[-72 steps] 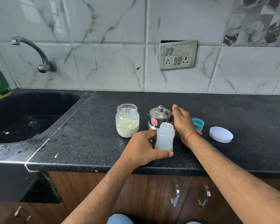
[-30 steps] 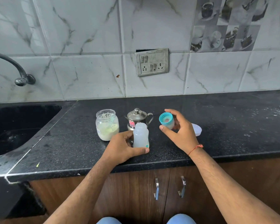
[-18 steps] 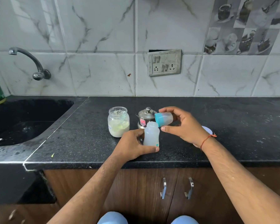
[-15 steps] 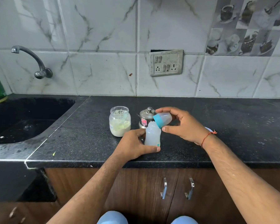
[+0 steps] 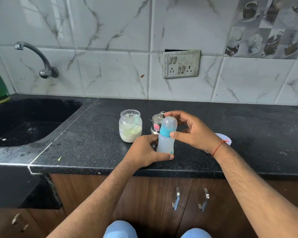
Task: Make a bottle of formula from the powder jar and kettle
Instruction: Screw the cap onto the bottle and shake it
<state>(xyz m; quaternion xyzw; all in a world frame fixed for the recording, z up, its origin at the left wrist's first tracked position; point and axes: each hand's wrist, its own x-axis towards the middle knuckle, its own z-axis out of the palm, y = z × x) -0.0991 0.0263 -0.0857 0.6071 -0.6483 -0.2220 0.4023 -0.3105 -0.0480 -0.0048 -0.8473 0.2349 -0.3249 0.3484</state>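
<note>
Steadying the translucent plastic baby bottle (image 5: 165, 143) on the black speckled table (image 5: 93, 143), our left hand (image 5: 144, 152) gripped it while our right hand (image 5: 193, 133) fingers (image 5: 175, 134) pinched the teal-collared cap (image 5: 168, 127) to seat it.

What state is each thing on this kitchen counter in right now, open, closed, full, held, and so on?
Bottle: upright on the counter, gripped by the left hand.
Teal cap: sitting on the bottle's top, pinched by the right hand.
Powder jar: open, partly full.
Kettle: lid on.
White lid: lying on the counter, off the jar.
Tap: no water running.
</note>
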